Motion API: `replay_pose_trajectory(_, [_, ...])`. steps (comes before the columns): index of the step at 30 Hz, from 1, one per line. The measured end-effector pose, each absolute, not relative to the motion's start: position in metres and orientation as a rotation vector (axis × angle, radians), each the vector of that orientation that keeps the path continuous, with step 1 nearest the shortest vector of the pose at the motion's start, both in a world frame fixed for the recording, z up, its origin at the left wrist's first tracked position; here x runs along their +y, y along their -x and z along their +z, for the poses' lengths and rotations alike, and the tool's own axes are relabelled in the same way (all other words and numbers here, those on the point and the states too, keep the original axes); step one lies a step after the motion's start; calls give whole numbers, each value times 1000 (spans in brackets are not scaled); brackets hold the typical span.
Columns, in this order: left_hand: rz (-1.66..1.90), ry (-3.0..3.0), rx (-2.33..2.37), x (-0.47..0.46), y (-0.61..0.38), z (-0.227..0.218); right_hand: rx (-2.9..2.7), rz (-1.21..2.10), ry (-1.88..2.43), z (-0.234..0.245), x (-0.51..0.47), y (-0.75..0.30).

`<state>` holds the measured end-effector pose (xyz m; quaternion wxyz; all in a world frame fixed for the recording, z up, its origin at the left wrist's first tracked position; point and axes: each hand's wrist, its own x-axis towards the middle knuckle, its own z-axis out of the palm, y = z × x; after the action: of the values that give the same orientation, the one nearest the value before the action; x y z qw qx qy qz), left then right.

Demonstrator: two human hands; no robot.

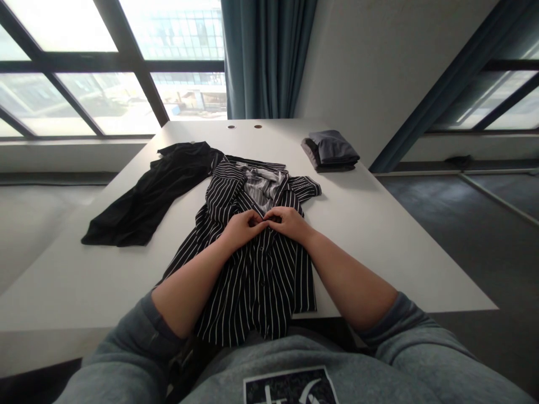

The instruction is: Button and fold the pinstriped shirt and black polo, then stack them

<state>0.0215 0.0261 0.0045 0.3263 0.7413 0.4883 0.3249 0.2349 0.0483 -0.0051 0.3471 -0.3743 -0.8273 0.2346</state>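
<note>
A black shirt with white stripes lies front up on the white table, its hem hanging over the near edge. Its collar is spread at the far end, showing the paler inside. My left hand and my right hand meet at the front placket, fingertips pinched together on the cloth just below the open neck. Below them, the buttons down the placket look fastened. Whatever button sits between my fingers is hidden.
A black garment lies spread out to the left, touching the shirt near its collar. Folded grey and dark clothes are stacked at the far right of the white table. Behind stand a window and a blue curtain.
</note>
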Motion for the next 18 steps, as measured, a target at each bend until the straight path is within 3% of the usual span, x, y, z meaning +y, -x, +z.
replay_pose_trajectory(18, [914, -1871, 1292, 31, -20, -6, -2128, 697, 904, -5, 50, -235])
